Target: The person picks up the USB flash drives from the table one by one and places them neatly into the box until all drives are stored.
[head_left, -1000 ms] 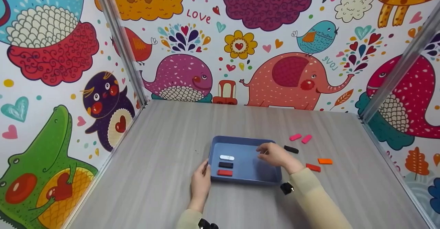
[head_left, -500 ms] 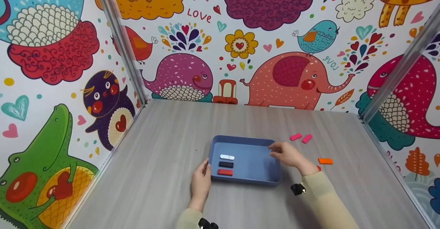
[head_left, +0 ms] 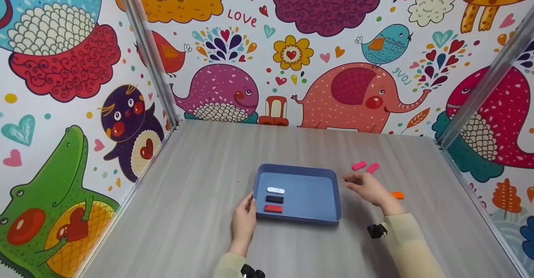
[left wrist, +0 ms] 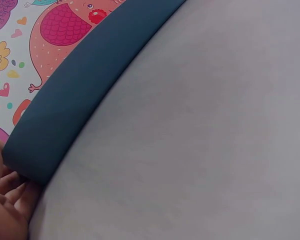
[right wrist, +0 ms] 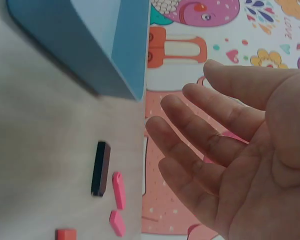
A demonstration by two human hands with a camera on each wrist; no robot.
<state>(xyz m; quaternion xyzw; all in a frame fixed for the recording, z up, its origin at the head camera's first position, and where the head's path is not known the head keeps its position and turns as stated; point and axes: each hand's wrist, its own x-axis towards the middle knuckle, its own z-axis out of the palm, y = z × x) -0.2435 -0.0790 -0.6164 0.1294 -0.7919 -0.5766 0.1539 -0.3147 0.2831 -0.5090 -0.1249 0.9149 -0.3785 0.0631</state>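
My left hand (head_left: 244, 221) grips the left wall of a blue tray (head_left: 313, 194); in the left wrist view its fingers (left wrist: 25, 197) bend at the tray's corner. Inside the tray, a white (head_left: 275, 190), a black (head_left: 274, 199) and a red flash drive (head_left: 273, 208) lie in a column at the left. Just beyond the right wall, my right hand (head_left: 369, 188) hovers over the table with fingers loosely bent. The right wrist view shows its palm (right wrist: 255, 130) holding nothing. Another black flash drive (right wrist: 101, 169) lies on the table near it, mostly hidden in the head view.
Two pink flash drives (head_left: 358, 166) lie behind my right hand, and an orange one (head_left: 398, 195) to its right is partly covered. A red piece (right wrist: 66, 235) shows at the bottom of the right wrist view. Patterned walls (head_left: 225, 90) enclose the wooden table (head_left: 200, 165).
My right hand has moved rightward from over the tray to past its right wall, covering the loose black and red drives in the head view. My left hand stays on the tray.
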